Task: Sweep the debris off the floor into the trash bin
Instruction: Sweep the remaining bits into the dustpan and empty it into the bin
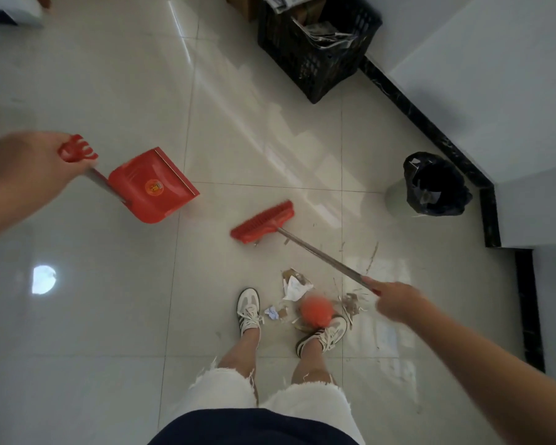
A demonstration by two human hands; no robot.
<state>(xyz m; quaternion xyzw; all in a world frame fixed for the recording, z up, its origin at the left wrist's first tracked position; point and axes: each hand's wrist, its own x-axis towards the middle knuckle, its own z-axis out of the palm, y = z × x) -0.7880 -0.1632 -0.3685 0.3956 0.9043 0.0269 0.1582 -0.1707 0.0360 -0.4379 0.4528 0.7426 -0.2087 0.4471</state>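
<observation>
My left hand (29, 168) grips the red handle top of a red dustpan (153, 186), which hangs above the floor at the left. My right hand (395, 303) is closed around the metal shaft of a red broom (264, 223); its head rests on the tiles ahead of my feet. Debris (294, 287) of paper scraps, cardboard bits and thin sticks lies between and in front of my shoes. A blurred orange round thing (316, 311) shows over the debris near my right shoe. The trash bin (430, 184), lined with a black bag, stands at the right by the wall.
A black plastic crate (315, 56) stuffed with papers stands at the top against the wall. A dark baseboard (430, 130) runs along the white wall on the right and turns a corner near the bin. My two shoes (249, 311) stand at the debris.
</observation>
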